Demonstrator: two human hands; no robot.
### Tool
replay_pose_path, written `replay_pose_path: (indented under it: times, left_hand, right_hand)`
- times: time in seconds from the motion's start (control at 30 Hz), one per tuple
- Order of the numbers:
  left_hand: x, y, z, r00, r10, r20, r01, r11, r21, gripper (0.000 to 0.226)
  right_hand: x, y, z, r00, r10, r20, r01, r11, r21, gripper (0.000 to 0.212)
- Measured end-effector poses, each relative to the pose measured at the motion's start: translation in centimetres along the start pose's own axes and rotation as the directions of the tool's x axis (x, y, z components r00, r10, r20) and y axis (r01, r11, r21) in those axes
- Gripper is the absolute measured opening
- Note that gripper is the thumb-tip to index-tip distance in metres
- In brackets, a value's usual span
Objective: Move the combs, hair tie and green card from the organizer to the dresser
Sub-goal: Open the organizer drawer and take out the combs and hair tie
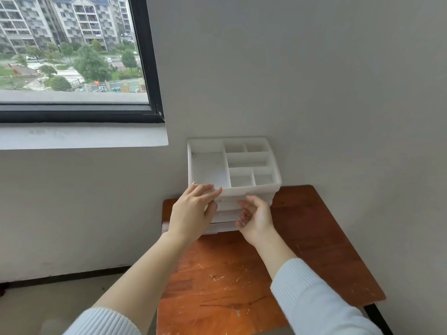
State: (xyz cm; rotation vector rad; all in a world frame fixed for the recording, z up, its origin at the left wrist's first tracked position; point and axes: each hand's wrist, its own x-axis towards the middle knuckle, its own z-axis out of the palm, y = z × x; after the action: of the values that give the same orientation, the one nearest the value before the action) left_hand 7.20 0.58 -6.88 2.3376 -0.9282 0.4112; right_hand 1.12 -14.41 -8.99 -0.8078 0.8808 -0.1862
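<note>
— While both pale ribbed sleeves (314, 301) are coming in from the bottom of the frame, what are the arms doing over the wood?

— They are reaching up the frame across the scratched reddish-brown dresser (217, 281), which is filling the lower middle and running toward the right edge.

— And the hands?

— The left hand (193, 211) is lying at the centre, palm down, its fingers spread flat and touching the front rim of the white organizer (232, 163). It is gripping nothing that I can see. The right hand (256, 218) is sitting just to the right of it, fingers loosely curled and partly apart, hovering right against the organizer's lower drawer fronts. Whether it is actually pinching a drawer edge, I cannot tell.

— Where is the organizer standing?

— It is sitting at the far end of the dresser, pushed into the corner of the grey wall (338, 93), just above the centre of the frame. Its top tray is showing one large compartment on the left and five smaller ones on the right.

— Are the combs, the hair tie or the green card showing?

— I am not seeing them in those open compartments; the drawers below are hiding whatever they hold.

— And beyond?

— In the upper left a black-framed window (147, 56) is looking out on trees and apartment blocks.
</note>
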Motion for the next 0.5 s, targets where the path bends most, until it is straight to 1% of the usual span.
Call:
replay_pose_path:
  times: [0.07,0.17,0.23,0.33,0.43,0.5]
  left_hand:
    - [0.0,0.0,-0.1,0.999,-0.034,0.029,0.034,0.999,-0.025,0.035]
    - [0.1,-0.1,-0.6,0.991,-0.083,0.109,0.091,0.993,-0.071,0.042]
    - [0.3,-0.2,-0.8,0.985,-0.090,0.146,0.104,0.991,-0.089,0.048]
    - [0.4,-0.3,-1.0,0.981,-0.082,0.175,0.100,0.990,-0.096,0.046]
    - [0.5,-0.3,-1.0,0.979,-0.078,0.190,0.097,0.991,-0.092,0.044]
    - [0.5,-0.3,-0.9,0.977,-0.079,0.199,0.097,0.992,-0.081,0.043]
  right_hand:
    - [-0.2,-0.1,-0.1,1.000,0.012,0.000,-0.012,1.000,-0.017,0.031]
    - [-0.6,0.2,-0.4,1.000,0.027,-0.012,-0.027,0.998,-0.058,0.038]
    - [-1.2,0.8,-0.9,0.999,0.043,-0.024,-0.044,0.997,-0.068,0.043]
    - [-2.5,1.4,-2.4,0.994,0.098,-0.041,-0.102,0.988,-0.120,0.049]
    - [-4.1,1.6,-4.2,0.988,0.154,-0.024,-0.156,0.968,-0.197,0.045]
    - [-5.0,1.5,-5.4,0.984,0.179,-0.013,-0.178,0.960,-0.215,0.044]
